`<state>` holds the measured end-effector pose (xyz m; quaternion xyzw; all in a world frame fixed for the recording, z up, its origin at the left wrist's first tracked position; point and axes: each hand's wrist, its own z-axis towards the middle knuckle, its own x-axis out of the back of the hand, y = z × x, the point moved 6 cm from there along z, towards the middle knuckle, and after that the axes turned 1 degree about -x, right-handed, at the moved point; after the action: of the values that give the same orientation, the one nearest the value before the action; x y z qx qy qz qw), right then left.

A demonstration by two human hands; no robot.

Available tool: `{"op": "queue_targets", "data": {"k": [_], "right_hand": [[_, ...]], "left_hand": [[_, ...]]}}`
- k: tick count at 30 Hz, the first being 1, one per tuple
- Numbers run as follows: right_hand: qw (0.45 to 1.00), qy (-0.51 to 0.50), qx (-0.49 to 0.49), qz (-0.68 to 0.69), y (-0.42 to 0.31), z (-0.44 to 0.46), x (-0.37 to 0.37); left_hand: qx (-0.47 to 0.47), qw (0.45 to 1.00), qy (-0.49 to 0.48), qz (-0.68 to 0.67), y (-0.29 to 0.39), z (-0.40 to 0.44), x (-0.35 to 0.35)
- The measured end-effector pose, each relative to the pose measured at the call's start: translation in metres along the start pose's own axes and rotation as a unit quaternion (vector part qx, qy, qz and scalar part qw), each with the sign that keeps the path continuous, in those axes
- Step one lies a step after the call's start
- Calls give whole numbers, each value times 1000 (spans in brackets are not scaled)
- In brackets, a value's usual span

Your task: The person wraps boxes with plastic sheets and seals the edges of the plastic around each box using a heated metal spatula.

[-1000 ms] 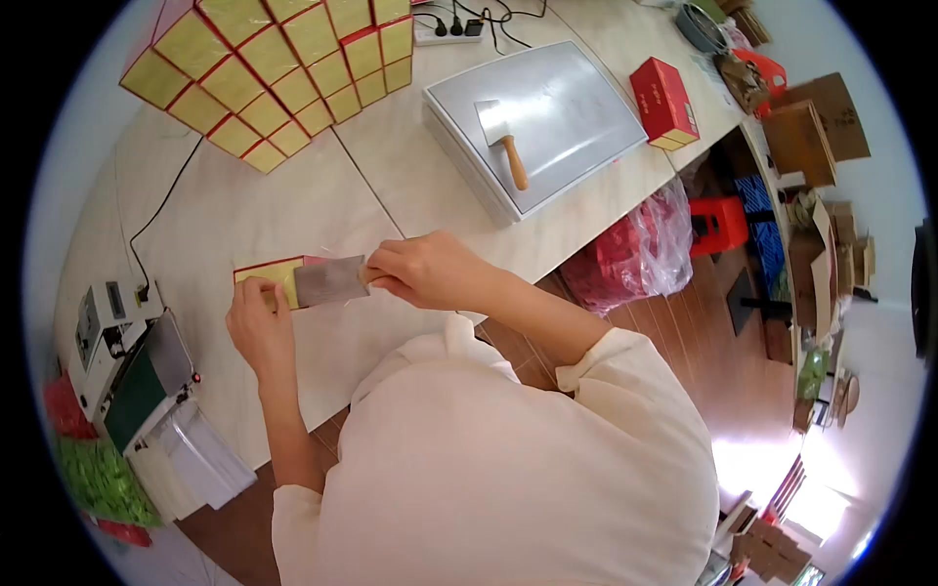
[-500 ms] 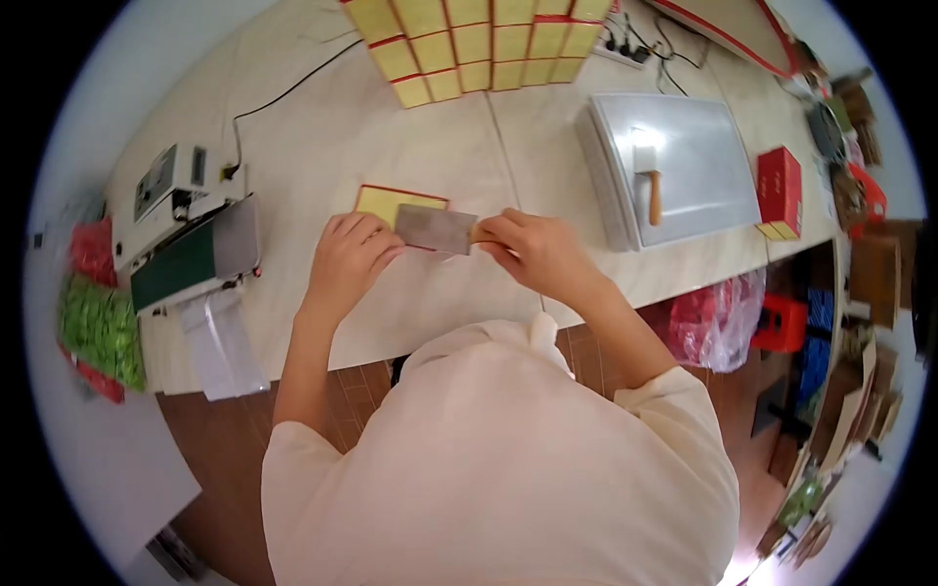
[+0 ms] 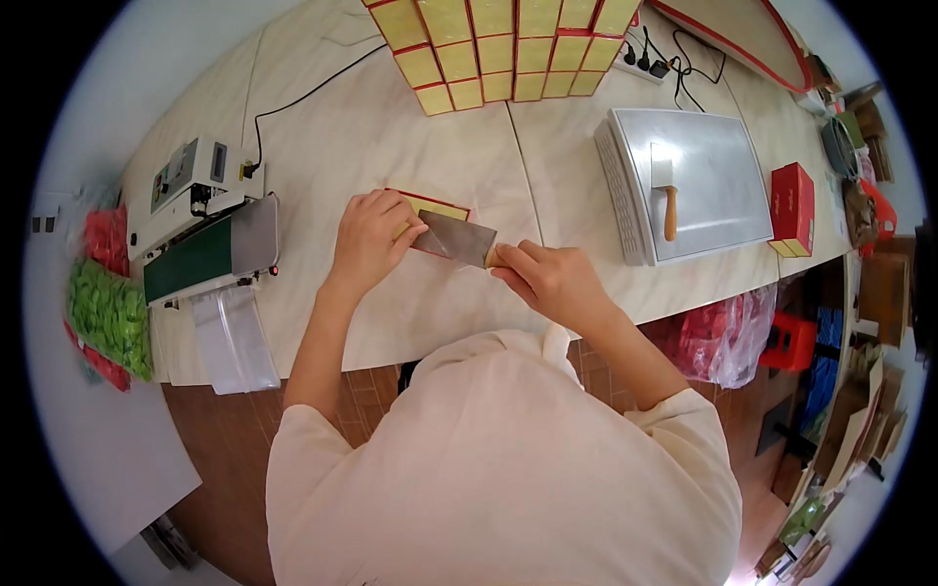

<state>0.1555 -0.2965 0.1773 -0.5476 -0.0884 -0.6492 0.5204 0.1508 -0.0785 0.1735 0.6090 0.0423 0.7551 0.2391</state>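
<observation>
My right hand (image 3: 552, 278) is closed round the short light handle of a flat grey metal scraper (image 3: 456, 238). The blade points left, over a yellow box with red edges (image 3: 445, 207) on the table. My left hand (image 3: 376, 234) lies over the box's left part, its fingertips bent down beside the blade's left end. Those fingers look pressed together, but what they grip, if anything, is hidden. A second scraper with a wooden handle (image 3: 670, 210) rests on a silver-topped machine (image 3: 699, 181) to the right.
Stacked yellow and red boxes (image 3: 518, 54) stand at the back. A sealing machine (image 3: 210, 215) with a cable is at the left, above plastic bags (image 3: 234, 337). A red box (image 3: 792, 210) stands at the right, near a power strip (image 3: 640, 66). Bagged red items (image 3: 718, 337) are below the table edge.
The view has swung left, then shifted slightly. The scraper blade now tilts down to the right, and my left hand sits over the box's left part.
</observation>
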Motion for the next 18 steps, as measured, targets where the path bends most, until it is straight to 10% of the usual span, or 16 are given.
{"op": "queue_targets", "data": {"k": [18], "right_hand": [[988, 33, -110, 104, 24, -41, 36]], "left_hand": [[-54, 998, 33, 1, -5, 3, -6]]}}
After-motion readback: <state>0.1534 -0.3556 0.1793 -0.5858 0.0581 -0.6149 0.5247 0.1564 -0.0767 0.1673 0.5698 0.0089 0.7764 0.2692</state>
